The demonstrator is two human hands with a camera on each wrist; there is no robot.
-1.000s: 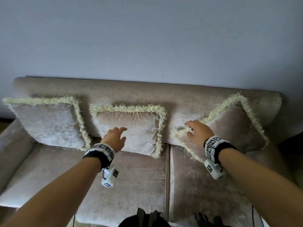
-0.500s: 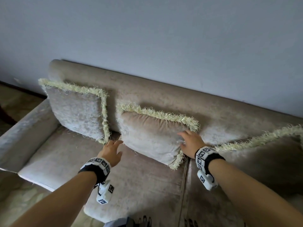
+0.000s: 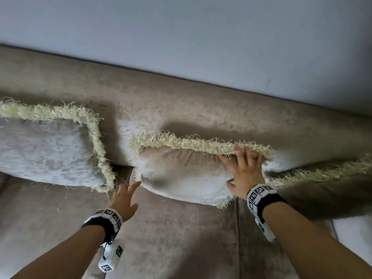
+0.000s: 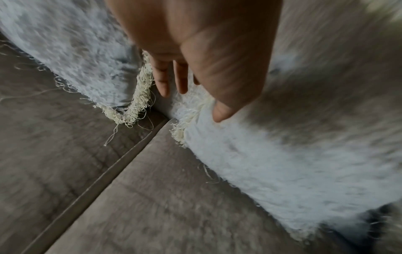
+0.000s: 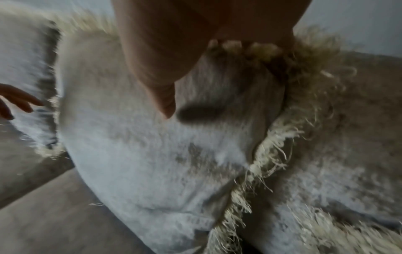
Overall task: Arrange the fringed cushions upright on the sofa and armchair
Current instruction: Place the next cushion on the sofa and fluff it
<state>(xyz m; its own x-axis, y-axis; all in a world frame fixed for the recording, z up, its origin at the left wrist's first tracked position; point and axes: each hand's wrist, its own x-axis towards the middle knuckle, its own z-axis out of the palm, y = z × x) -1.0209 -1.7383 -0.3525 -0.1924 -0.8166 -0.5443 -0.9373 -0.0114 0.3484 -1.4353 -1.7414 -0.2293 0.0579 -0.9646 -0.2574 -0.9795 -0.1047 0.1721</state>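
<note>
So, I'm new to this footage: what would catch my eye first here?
The middle cushion with its pale shaggy fringe, propped against the sofa backrest, right hand gripping its upper right corner. The left hand reaches open toward its lower left corner, beside the left cushion.

Home living room — beige velvet sofa [image 3: 181, 109] against a plain pale wall [image 3: 181, 33], fringed cushions [image 3: 181, 174] propped on it

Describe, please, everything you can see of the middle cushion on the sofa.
The middle cushion is square, of pale beige velvety fabric, edged with shaggy cream fringe. It stands leaning against the sofa backrest, its lower edge on the seat. The right hand grips its upper right corner; the left hand reaches its lower left corner with straight fingers.
</note>
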